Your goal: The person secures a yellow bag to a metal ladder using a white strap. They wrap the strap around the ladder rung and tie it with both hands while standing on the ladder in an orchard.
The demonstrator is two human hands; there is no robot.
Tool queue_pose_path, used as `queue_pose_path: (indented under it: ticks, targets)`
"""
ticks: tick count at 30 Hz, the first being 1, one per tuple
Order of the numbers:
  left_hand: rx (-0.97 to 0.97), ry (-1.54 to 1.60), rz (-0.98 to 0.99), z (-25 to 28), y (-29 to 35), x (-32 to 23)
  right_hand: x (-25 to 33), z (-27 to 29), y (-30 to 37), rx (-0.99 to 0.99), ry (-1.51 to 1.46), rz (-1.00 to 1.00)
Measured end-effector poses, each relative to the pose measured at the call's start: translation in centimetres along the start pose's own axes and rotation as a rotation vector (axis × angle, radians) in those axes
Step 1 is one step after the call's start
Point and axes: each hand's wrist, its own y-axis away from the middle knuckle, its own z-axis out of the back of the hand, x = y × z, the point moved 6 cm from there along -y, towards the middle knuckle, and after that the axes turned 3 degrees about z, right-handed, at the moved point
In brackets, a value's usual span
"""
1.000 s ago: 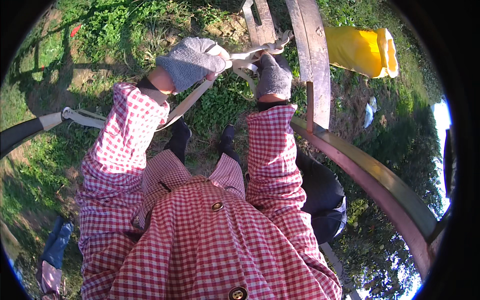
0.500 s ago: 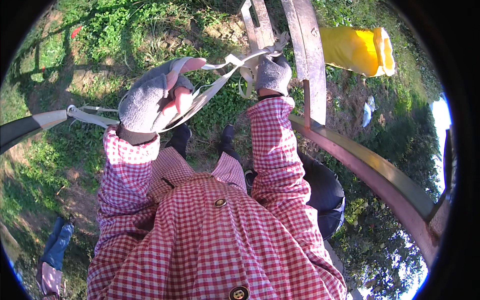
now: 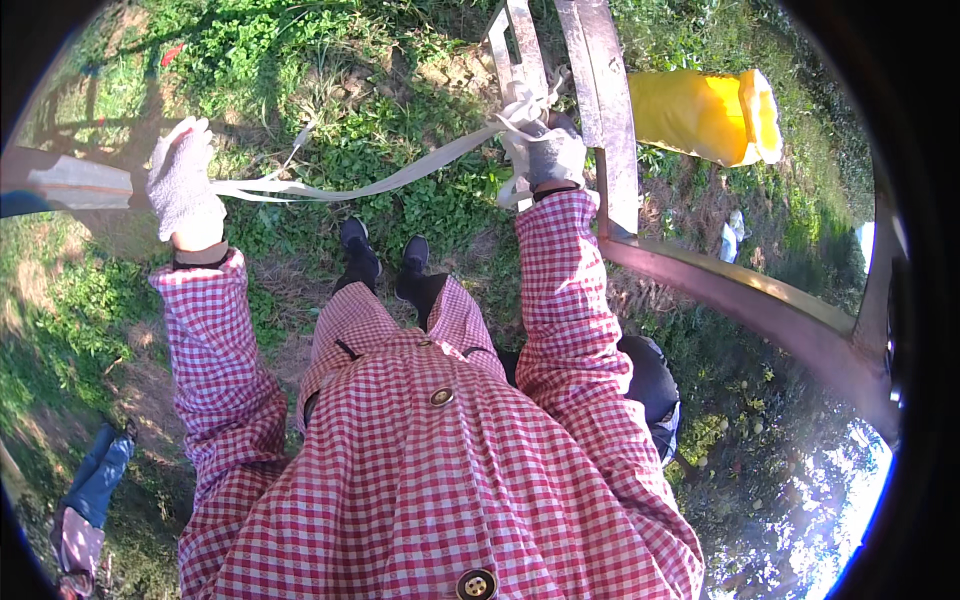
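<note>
A long white cloth strap sags between my two gloved hands. My left hand is closed at the end of a curved metal bar, over the place where the strap comes off it; the palm side is hidden. My right hand is closed on the strap's bunched other end, beside the slotted upright metal piece. Part of the white cloth loops around the right fingers, and a loose tail hangs below them.
A wide metal strip and a curved rail stand to my right. Beyond lies a yellow sack on the grass. A dark bulky thing is by my right side. Another person in blue trousers is at the lower left.
My left hand has moved left from mid-strap to the bar's end, and the strap has spread into one long span. My right hand stays near the upright, turned slightly.
</note>
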Motion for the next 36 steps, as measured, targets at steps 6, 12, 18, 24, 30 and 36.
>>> queue_pose_path:
  ticks: [6,12,18,24,30,36]
  targets:
    - [0.58,-0.789,-0.1,-15.2,9.8,-0.4,0.3,-2.7,1.3,0.054,-0.776,-0.293]
    - [0.914,-0.871,0.217,-18.1,9.5,9.2,1.7,-4.6,1.2,0.105,-0.879,-0.198]
    - [0.968,-0.849,-0.31,-17.5,-0.5,3.7,-0.6,-8.0,0.3,0.665,-1.778,-0.35]
    - [0.711,-1.183,-0.71,-20.3,-4.9,-1.1,1.6,-7.6,4.5,0.664,-1.753,-0.513]
    - [0.619,-1.234,-0.761,-20.4,-1.2,3.2,4.7,-5.4,7.7,0.401,-0.988,-0.51]
    - [1.196,-1.132,-0.589,-24.2,7.8,4.8,4.5,-5.4,8.0,0.478,-0.596,-0.426]
